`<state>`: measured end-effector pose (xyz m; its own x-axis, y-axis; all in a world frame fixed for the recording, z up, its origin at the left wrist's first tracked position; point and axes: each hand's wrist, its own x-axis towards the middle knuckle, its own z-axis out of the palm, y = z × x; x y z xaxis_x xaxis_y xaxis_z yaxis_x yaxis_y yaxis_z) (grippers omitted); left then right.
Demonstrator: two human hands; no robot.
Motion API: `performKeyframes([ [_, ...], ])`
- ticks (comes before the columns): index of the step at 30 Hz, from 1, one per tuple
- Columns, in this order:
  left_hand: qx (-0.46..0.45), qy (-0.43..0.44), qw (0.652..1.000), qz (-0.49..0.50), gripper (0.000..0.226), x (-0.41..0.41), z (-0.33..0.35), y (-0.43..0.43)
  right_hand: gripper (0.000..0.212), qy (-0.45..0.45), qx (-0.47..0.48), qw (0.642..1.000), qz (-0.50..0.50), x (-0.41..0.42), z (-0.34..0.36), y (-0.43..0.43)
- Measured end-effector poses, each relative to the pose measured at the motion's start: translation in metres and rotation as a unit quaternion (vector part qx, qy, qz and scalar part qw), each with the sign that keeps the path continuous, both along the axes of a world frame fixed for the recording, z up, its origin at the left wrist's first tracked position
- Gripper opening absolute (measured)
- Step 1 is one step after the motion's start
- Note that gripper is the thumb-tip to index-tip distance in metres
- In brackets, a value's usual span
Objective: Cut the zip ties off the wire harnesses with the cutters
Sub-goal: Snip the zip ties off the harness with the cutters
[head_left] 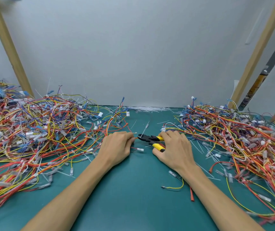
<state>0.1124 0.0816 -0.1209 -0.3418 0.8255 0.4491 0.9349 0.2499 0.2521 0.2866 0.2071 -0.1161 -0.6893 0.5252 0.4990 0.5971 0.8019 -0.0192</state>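
The teal worktop (133, 189) carries two big tangles of red, yellow and blue wire harnesses, one at nine o'clock (33, 130) and one at three o'clock (241, 139). Between them the left hand (116, 147) pinches a thin red-and-yellow harness (134, 139). The right hand (175, 147) grips the yellow-handled black cutters (150, 140), tips pointing to nine o'clock, just beside a white zip tie (144, 130). I'd say the trick is nipping only the plastic strap, blades flat against it, wires held taut and clear.
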Motion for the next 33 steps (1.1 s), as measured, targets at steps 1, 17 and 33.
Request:
performKeyframes([
  [1,0.002,0.000,1.000,-0.001,0.021,0.0000,-0.0003,0.0001,0.034,0.000,-0.003,1.000,0.002,-0.0004,-0.0003,0.0009],
  [17,0.007,0.018,1.000,-0.015,0.023,-0.0015,0.0000,0.0006,0.033,-0.019,-0.037,0.999,-0.013,-0.0011,0.0030,0.0013],
  [33,0.001,0.014,1.000,-0.023,0.021,0.0013,0.0003,0.0000,0.044,-0.009,-0.062,0.998,0.016,-0.0013,-0.0026,0.0052],
])
